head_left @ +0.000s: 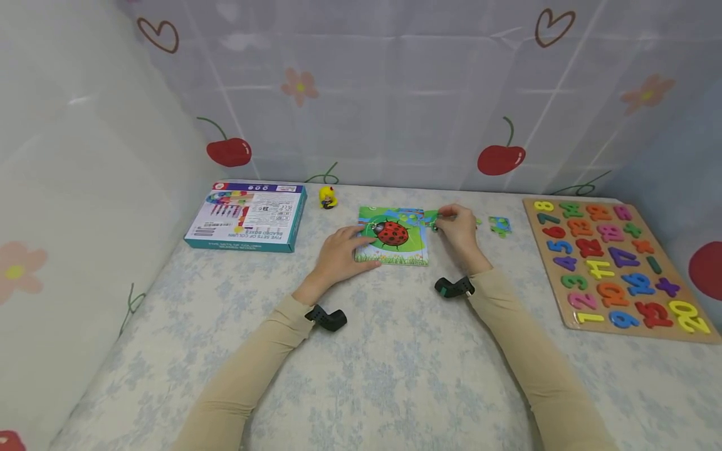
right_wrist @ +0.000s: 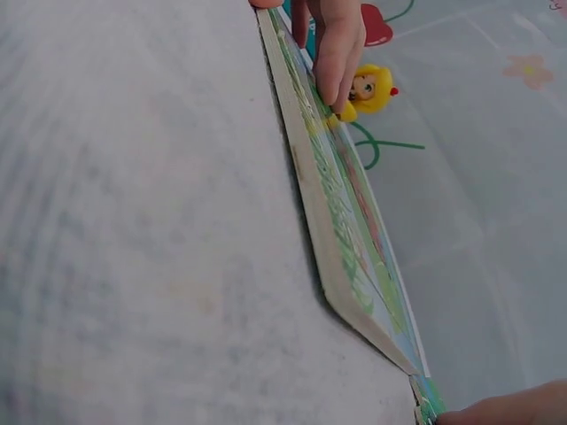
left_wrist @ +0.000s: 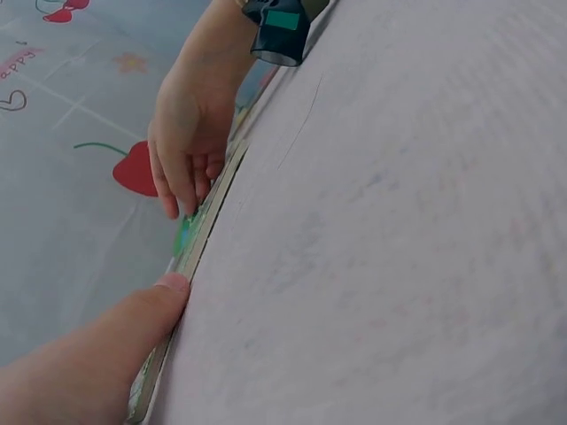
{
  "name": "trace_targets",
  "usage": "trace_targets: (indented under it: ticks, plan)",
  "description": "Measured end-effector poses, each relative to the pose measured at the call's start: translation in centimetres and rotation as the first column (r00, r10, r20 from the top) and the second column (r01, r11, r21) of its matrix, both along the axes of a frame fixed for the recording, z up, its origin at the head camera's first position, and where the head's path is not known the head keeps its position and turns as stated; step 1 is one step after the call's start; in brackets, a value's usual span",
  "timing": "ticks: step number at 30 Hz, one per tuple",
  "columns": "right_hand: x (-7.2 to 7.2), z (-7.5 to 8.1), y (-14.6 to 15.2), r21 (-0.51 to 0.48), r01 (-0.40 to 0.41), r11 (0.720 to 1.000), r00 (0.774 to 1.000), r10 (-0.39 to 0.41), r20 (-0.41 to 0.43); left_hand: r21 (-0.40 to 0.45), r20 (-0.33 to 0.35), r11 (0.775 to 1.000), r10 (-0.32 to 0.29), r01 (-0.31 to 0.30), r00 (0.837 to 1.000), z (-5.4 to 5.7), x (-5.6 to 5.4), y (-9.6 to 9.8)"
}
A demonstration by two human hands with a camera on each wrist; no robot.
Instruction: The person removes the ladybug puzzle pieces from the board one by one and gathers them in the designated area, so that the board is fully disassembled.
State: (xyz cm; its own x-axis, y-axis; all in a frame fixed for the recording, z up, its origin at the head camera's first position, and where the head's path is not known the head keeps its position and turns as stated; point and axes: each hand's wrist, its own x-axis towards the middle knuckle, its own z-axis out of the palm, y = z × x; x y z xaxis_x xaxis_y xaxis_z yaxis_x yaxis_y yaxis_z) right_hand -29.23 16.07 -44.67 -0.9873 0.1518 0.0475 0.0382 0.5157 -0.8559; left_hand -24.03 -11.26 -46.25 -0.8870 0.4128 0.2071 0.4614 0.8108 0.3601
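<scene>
Green and glossy, the ladybird jigsaw board (head_left: 392, 235) lies flat near the middle of the counter (head_left: 389, 369), between the person's two hands. At its upper right edge sits a small green jigsaw piece (head_left: 430, 218), pinched between the thumb and fingertips of the right hand (head_left: 458, 233); whether piece and board touch is hard to tell. The left hand (head_left: 337, 252) lies spread at the board's left side, fingers over the picture and thumb along the near edge.

Both forearms, in beige sleeves (head_left: 524, 341), reach in from the near side and slant toward each other, a black wrist strap (head_left: 327, 318) on the left and a similar one on the right.

Only the left wrist view shows the left thumb (left_wrist: 146, 319) side-on at the board's edge, with the right hand's fingers pointing downward beyond. The right wrist view brings out the board's thick pale rim and rounded corner, which the head view flattens.

Farther out, the head view alone takes in a loose blue-green piece (head_left: 500, 226) right of the right hand, a wooden number board (head_left: 615, 266) at far right, and a boxed bead set (head_left: 248, 216) at left. Behind the left hand stands a yellow-haired figurine (head_left: 327, 197), before a cherry-printed curtain (head_left: 366, 119).
</scene>
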Motion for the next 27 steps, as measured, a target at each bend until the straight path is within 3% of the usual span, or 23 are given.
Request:
trace_targets:
  ticks: [11, 15, 20, 27]
  plan:
    - [0.5, 0.7, -0.3, 0.036, -0.026, 0.999, 0.999, 0.027, -0.045, 0.018, -0.005, 1.0, 0.002, -0.002, 1.0, 0.2, 0.0, -0.1]
    - [0.8, 1.1, -0.6, 0.027, -0.142, 0.989, 0.989, 0.143, -0.035, 0.038, -0.015, 0.999, -0.004, 0.004, 1.0, 0.1, -0.1, -0.1]
    - [1.0, 0.8, -0.9, -0.025, -0.311, 0.95, 0.95, 0.312, 0.035, 0.06, -0.004, 0.998, -0.019, 0.02, 1.0, -0.2, -0.2, -0.1]
    - [1.1, 0.0, -1.1, 0.002, -0.352, 0.936, 0.933, 0.351, 0.082, 0.093, 0.049, 0.994, -0.06, 0.056, 0.997, -0.6, -0.3, 0.0]
